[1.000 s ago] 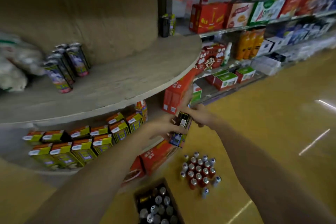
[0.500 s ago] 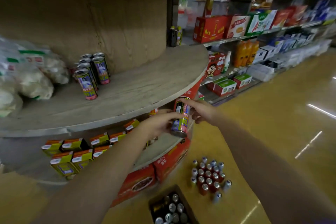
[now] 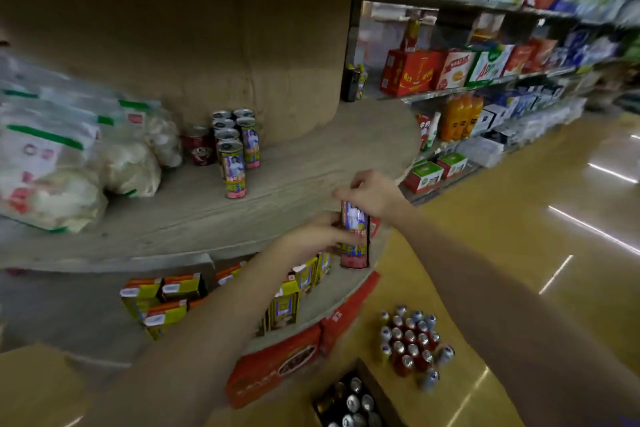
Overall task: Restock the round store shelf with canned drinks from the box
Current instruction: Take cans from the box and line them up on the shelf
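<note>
A tall drink can [image 3: 354, 236] is held upright by both hands at the round shelf's [image 3: 311, 177] front edge: the left hand [image 3: 323, 236] grips its side, the right hand [image 3: 372, 192] its top. More cans [image 3: 235, 146] are stood further back.

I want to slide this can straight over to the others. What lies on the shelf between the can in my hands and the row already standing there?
Only bare wooden shelf lies between the held can and the row of cans, as the head view shows.
</note>
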Demonstrator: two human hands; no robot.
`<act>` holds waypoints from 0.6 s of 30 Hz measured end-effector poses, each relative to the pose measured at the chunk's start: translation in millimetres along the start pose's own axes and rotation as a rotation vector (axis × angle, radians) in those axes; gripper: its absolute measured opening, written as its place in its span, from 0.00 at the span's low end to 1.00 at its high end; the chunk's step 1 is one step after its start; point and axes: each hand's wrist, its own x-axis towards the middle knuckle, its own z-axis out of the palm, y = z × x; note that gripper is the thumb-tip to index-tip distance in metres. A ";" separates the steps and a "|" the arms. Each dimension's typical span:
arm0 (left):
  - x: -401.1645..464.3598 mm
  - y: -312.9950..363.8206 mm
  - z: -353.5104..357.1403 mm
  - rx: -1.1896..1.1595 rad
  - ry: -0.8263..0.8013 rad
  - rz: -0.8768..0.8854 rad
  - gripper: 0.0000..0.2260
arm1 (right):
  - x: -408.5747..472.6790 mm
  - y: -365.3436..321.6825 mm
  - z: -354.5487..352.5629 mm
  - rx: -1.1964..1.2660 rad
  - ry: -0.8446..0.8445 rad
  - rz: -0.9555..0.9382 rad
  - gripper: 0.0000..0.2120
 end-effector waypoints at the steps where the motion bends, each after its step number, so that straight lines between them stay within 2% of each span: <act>1: -5.0 1.6 -7.9 0.015 0.020 0.005 0.15 | -0.5 -10.6 4.1 -0.049 0.020 0.000 0.19; 4: -18.6 4.4 -32.6 0.116 0.138 0.038 0.16 | -0.6 -33.4 14.6 -0.065 0.016 -0.026 0.24; 7: -26.1 4.6 -55.0 0.141 0.262 0.080 0.19 | 1.2 -47.5 24.2 0.155 -0.086 -0.068 0.29; 9: -28.5 2.1 -69.1 0.122 0.316 0.116 0.20 | 3.0 -55.7 27.9 0.261 -0.168 -0.083 0.27; 11: -30.7 1.1 -83.0 0.164 0.391 0.131 0.16 | 6.5 -64.7 31.3 0.317 -0.232 -0.125 0.22; 13: -31.3 3.1 -95.6 0.243 0.444 0.131 0.15 | 13.9 -70.9 35.8 0.325 -0.258 -0.127 0.24; 15: -28.3 6.7 -105.5 0.305 0.476 0.144 0.16 | 23.1 -75.1 41.5 0.312 -0.254 -0.123 0.26; 18: -19.7 15.0 -118.1 0.424 0.498 0.149 0.16 | 42.4 -77.8 46.4 0.269 -0.156 -0.132 0.25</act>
